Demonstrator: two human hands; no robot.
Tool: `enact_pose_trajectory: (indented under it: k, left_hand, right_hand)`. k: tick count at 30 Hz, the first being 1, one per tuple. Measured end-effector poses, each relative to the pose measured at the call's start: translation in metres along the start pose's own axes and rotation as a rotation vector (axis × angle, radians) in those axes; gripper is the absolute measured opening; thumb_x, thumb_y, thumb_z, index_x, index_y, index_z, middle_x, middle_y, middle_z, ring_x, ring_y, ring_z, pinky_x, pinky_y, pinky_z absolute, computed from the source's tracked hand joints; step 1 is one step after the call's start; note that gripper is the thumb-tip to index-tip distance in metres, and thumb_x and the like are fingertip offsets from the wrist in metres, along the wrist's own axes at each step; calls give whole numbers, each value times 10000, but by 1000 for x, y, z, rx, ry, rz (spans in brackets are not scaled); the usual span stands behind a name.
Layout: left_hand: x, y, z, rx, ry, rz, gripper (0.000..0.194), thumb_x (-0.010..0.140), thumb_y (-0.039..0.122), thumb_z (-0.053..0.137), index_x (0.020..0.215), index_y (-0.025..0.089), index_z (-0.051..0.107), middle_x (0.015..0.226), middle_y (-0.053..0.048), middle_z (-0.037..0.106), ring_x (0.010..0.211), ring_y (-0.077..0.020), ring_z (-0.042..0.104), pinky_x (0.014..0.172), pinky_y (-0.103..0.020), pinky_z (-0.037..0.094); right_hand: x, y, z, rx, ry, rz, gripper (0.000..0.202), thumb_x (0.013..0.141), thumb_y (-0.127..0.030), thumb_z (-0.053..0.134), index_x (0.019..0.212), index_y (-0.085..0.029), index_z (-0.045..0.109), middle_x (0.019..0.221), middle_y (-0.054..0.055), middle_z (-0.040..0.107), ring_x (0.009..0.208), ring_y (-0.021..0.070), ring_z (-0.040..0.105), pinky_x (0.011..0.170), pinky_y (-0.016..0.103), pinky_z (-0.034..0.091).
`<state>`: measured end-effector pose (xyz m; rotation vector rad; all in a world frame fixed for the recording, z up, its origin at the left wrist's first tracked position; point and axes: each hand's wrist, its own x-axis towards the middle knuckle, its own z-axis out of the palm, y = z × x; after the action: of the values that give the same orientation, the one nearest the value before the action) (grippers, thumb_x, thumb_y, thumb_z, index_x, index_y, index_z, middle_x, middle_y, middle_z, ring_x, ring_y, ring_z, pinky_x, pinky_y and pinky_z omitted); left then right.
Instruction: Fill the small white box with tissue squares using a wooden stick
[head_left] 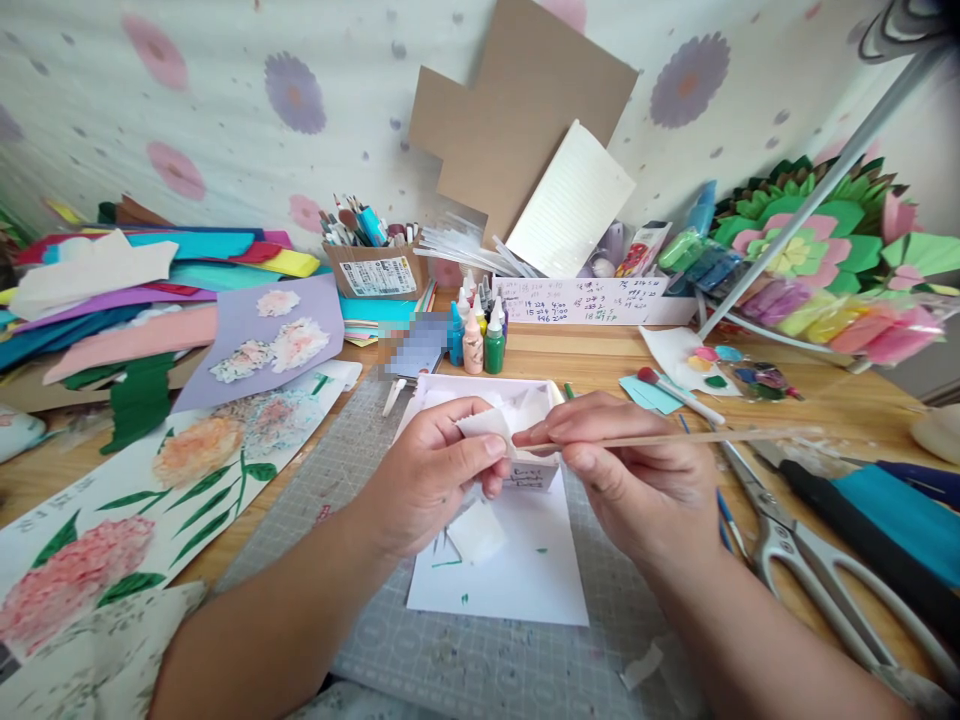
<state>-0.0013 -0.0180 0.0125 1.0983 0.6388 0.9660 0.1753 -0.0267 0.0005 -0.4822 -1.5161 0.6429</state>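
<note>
My left hand [431,470] pinches a small white paper piece [486,425] between thumb and fingers, above the middle of the mat. In my right hand [637,470] is a thin wooden stick [675,438], held nearly level, its left end close to the white piece. Behind and below my hands stands an open white box [536,474] with pale pieces in it. Another white piece [478,532] lies on the white sheet [517,590], which has small green marks.
Scissors [799,535] and a black-handled tool [847,515] lie at the right. Paint bottles [493,345] stand behind the box on the grey cutting mat's [465,665] far side. Flower artwork [187,480] and stacked coloured paper [150,300] cover the left.
</note>
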Motion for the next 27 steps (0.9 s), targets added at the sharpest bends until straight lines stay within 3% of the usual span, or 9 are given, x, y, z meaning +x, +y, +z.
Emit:
enact_pose_trajectory:
  k: [27]
  left_hand:
    - [2,-2,-1,-80,-54,-39,210,787,276,710,670,162,578,561,16,575,518,-99,499,519,-247,345]
  right_hand:
    - [4,-5,0,4,-23,12,172,845,-138,686,942,-257,762,840,27,794,801,197,739,745,365,592]
